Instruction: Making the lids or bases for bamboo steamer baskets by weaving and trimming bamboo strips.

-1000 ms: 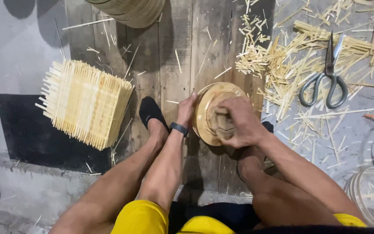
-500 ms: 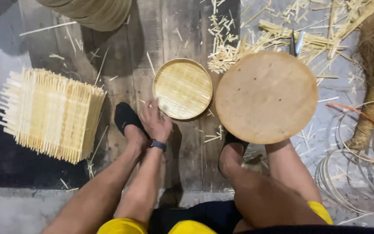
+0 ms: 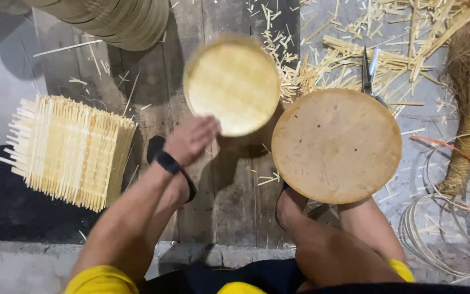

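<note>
Left hand (image 3: 191, 139) touches round bamboo lid (image 3: 232, 84); wooden disc (image 3: 336, 144) beside.

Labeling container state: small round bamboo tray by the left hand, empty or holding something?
Empty: the round bamboo tray, at the left hand's fingertips, shows only its bare woven inside, though motion-blurred.

No packages, labels, signs or screens visible anywhere in view; only bamboo work materials on floor.

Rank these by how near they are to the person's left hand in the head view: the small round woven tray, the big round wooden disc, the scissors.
From the left hand:
1. Small round woven tray, touching its fingertips, just above.
2. Big round wooden disc, to the right.
3. Scissors, beyond the disc's top edge.
</note>
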